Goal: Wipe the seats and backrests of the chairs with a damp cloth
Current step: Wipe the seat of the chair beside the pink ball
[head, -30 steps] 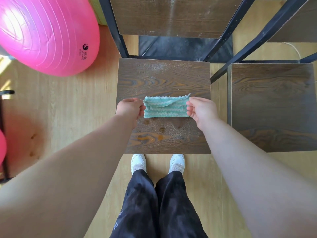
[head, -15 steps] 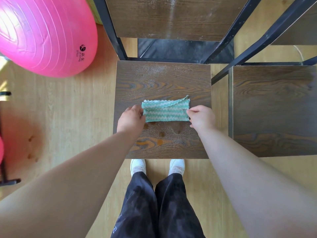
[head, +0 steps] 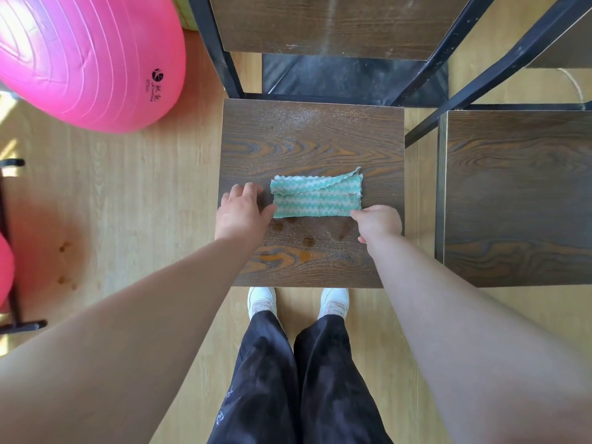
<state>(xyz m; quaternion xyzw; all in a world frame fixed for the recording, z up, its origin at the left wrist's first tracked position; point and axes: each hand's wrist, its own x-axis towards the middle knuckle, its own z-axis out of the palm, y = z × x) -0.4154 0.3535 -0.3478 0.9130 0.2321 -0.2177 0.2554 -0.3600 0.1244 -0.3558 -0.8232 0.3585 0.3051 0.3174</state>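
Observation:
A green-and-white striped cloth (head: 317, 197), folded into a strip, lies flat on the dark wood seat (head: 314, 139) of the middle chair. My left hand (head: 242, 211) rests on the seat at the cloth's left end, fingers straight, thumb against the cloth's near left corner. My right hand (head: 379, 222) has curled fingers and pinches the cloth's near right corner. Damp spots mark the seat just in front of the cloth, and pale dust covers its far part. The chair's backrest (head: 320, 24) rises behind on a black frame.
A second chair's seat (head: 519, 193) stands close on the right, with black frame bars (head: 499, 68) slanting between them. A big pink exercise ball (head: 80, 59) sits on the wooden floor at the far left. My white shoes (head: 262, 301) stand at the seat's near edge.
The cloth, held stretched between both hands a second ago, now lies on the seat. My left hand has let go and spread its fingers; my right hand keeps its pinch.

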